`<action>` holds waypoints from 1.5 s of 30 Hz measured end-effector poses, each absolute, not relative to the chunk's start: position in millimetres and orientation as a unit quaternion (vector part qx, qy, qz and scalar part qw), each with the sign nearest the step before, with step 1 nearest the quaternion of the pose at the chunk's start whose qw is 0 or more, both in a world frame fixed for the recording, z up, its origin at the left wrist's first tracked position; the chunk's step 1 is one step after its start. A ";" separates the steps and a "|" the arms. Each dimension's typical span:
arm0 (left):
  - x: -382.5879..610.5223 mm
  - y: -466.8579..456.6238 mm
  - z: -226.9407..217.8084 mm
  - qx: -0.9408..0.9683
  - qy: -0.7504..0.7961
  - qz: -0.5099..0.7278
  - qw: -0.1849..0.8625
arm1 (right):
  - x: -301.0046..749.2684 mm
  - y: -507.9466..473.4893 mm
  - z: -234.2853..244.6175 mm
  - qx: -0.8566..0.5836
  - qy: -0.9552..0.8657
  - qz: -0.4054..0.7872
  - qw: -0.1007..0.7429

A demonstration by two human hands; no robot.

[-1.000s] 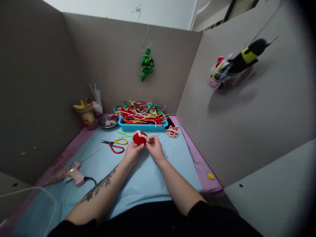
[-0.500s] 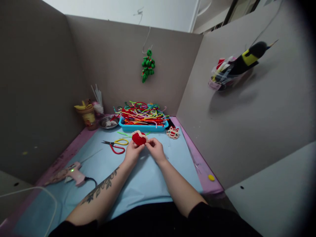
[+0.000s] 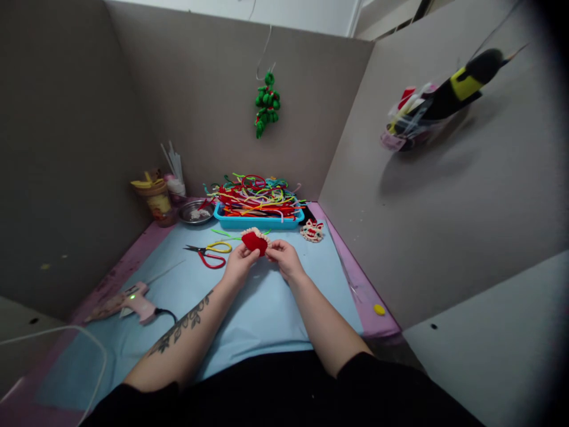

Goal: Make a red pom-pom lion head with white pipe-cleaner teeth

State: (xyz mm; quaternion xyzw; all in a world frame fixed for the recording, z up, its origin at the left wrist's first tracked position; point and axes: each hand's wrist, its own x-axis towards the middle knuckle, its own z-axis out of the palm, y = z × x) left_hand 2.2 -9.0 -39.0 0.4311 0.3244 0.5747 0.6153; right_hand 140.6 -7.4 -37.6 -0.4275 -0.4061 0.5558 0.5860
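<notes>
Between my hands is a small red fuzzy craft piece (image 3: 255, 241) with a cream, bumpy edging along its top and right side. My left hand (image 3: 240, 262) pinches its lower left, thumb on the red face. At its lower right corner, the fingertips of my right hand (image 3: 283, 256) close on the cream edging. Scissors (image 3: 205, 252) with one yellow and one red handle lie spread to the left. Behind the piece lie bright green stems (image 3: 221, 233). A cream and red face-like ornament (image 3: 312, 231) rests to the right.
A blue tray (image 3: 258, 223) heaped with colourful pipe cleaners stands at the back, beside a metal bowl (image 3: 195, 212). A pink glue gun (image 3: 141, 303), its light green, lies at left. A green ornament (image 3: 267, 105) hangs on the back panel. A yellow disc (image 3: 379, 309) sits at right.
The red piece has turned in my hands, so its cream edging now runs along the top and right. Both hands keep their grip. The whole view has shifted slightly.
</notes>
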 end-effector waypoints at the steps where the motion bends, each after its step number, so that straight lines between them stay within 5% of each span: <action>1: 2.1 -8.3 -40.0 0.425 0.323 0.574 0.621 | 140.7 -7.5 -37.1 -0.431 -0.401 0.559 0.584; 22: 8.4 -18.1 -34.1 0.484 0.375 0.600 0.515 | 139.2 -8.5 -35.3 -0.409 -0.375 0.617 0.559; 45: 6.6 -20.0 -30.2 0.407 0.304 0.576 0.641 | 146.6 -3.8 -36.5 -0.403 -0.368 0.595 0.590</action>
